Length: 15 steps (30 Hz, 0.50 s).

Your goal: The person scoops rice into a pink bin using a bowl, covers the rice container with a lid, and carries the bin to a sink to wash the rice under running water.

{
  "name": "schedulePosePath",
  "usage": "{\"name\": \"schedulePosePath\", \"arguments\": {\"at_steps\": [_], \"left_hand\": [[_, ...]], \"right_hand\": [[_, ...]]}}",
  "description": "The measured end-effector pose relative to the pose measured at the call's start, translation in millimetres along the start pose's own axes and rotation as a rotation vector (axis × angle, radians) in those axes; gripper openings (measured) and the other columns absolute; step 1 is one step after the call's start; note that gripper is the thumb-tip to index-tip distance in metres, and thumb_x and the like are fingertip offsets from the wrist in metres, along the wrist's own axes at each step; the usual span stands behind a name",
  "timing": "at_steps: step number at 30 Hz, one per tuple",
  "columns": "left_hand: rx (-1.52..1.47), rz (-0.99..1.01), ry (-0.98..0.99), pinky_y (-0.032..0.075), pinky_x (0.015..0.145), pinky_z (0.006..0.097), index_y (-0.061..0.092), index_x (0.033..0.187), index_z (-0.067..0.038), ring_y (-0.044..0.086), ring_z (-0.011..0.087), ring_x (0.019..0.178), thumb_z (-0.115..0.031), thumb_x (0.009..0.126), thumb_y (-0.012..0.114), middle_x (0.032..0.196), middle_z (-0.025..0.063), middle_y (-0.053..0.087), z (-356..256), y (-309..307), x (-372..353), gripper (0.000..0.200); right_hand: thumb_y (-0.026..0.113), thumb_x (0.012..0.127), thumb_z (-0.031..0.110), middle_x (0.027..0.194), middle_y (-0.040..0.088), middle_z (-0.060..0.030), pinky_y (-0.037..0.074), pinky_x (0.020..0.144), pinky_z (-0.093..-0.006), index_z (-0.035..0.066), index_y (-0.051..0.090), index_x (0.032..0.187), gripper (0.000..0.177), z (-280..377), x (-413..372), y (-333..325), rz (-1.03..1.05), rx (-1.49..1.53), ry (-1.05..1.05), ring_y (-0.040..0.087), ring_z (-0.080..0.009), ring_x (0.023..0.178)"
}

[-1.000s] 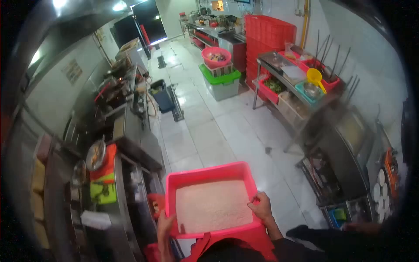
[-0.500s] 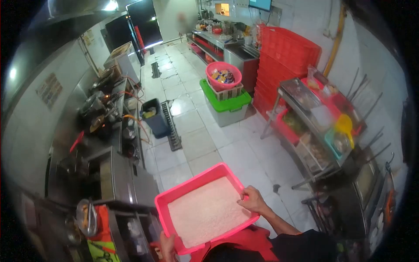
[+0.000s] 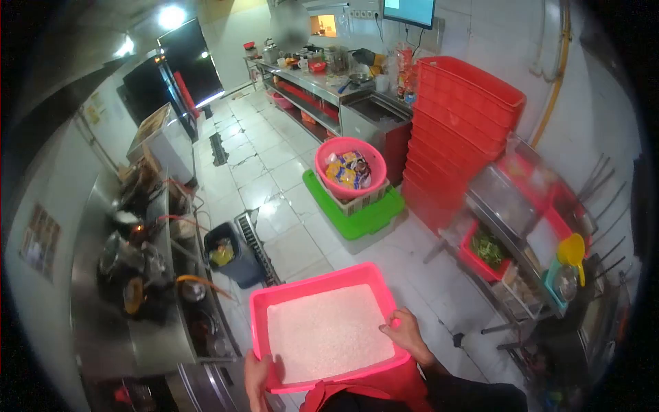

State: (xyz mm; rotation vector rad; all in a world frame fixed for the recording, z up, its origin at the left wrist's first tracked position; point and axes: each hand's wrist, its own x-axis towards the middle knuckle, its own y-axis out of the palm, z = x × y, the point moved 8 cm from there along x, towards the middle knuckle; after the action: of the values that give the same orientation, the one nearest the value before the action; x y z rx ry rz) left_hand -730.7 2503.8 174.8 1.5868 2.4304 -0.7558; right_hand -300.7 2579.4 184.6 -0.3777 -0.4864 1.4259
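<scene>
A rectangular pink tub (image 3: 259,321) is held in front of my body, with a pale, grainy layer (image 3: 331,333) covering its bottom. My left hand (image 3: 258,374) grips the tub's near left corner, thumb over the rim. On the right side, my right hand (image 3: 406,332) is closed on the rim, its thumb reaching inside. The underside of the tub and the fingers beneath it are hidden.
A grey bin (image 3: 237,264) stands by a floor grate, left of centre. Ahead is a green-lidded box (image 3: 357,218) bearing a round pink basket (image 3: 322,165). Stacked red crates (image 3: 460,117) and a metal rack (image 3: 504,206) line the right; stoves (image 3: 103,275) line the left.
The view has shifted forward and turned, so the green-lidded box and crates look nearer. The pink tub appears more level, still in both hands.
</scene>
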Motion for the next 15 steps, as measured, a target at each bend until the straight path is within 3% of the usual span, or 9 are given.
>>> {"name": "schedulePosePath", "arguments": {"at_steps": [3,5,7,8,11,13,15], "left_hand": [[-0.126,-0.016,0.002,0.053,0.063,0.0333,0.056,0.105,0.003,0.063,0.0201,0.076,-0.002,0.081,0.058,0.092,0.0137,0.064,-10,13,93,0.025],[-0.145,-0.042,0.012,0.053,0.061,0.0336,0.056,0.103,0.002,0.063,0.02,0.074,-0.002,0.081,0.058,0.092,0.0144,0.064,-41,6,127,0.022],[-0.441,-0.111,-0.191,0.053,0.069,0.0346,0.055,0.107,0.002,0.063,0.0214,0.079,0.002,0.083,0.055,0.092,0.0115,0.064,-97,22,142,0.024],[-0.624,-0.067,-0.136,0.054,0.067,0.0363,0.055,0.112,0.002,0.064,0.0233,0.08,0.004,0.083,0.052,0.094,0.0136,0.065,-72,18,171,0.029],[-0.656,-0.037,-0.139,0.055,0.068,0.0376,0.055,0.113,0.003,0.064,0.0241,0.081,0.005,0.083,0.05,0.094,0.0137,0.065,-62,18,232,0.031],[-0.677,-0.059,-0.132,0.055,0.068,0.0383,0.055,0.114,0.003,0.064,0.0245,0.082,0.005,0.083,0.05,0.095,0.0138,0.065,-67,21,278,0.032],[-0.59,-0.207,-0.175,0.054,0.069,0.0368,0.055,0.113,0.004,0.064,0.0236,0.081,0.004,0.082,0.05,0.095,0.0135,0.065,-77,11,332,0.031]], "right_hand": [[0.078,0.068,0.018,0.075,0.057,-0.0108,0.046,0.071,-0.0394,0.006,0.059,0.07,0.022,21,120,32,0.041,0.03,-0.037,0.056,-0.0295,0.078],[0.078,0.069,0.022,0.077,0.055,-0.0108,0.046,0.071,-0.0395,0.008,0.058,0.072,0.024,47,187,60,0.203,0.024,-0.078,0.055,-0.029,0.079],[0.077,0.07,0.024,0.077,0.055,-0.0112,0.046,0.071,-0.0393,0.008,0.058,0.073,0.025,62,260,90,0.246,0.048,-0.199,0.055,-0.0286,0.079],[0.077,0.071,0.026,0.078,0.055,-0.0115,0.046,0.072,-0.0391,0.008,0.058,0.074,0.027,74,285,103,0.305,0.062,-0.301,0.055,-0.0282,0.079],[0.078,0.07,0.024,0.081,0.058,-0.0125,0.046,0.072,-0.0387,0.005,0.058,0.074,0.028,106,373,142,0.399,0.038,-0.163,0.057,-0.0287,0.079],[0.08,0.069,0.027,0.08,0.058,-0.0127,0.046,0.073,-0.0386,0.006,0.059,0.073,0.03,96,429,189,0.48,0.004,-0.211,0.057,-0.0285,0.079],[0.081,0.068,0.029,0.079,0.057,-0.0127,0.046,0.072,-0.0383,0.006,0.06,0.072,0.032,99,484,228,0.434,-0.087,-0.282,0.056,-0.0278,0.077]]}}
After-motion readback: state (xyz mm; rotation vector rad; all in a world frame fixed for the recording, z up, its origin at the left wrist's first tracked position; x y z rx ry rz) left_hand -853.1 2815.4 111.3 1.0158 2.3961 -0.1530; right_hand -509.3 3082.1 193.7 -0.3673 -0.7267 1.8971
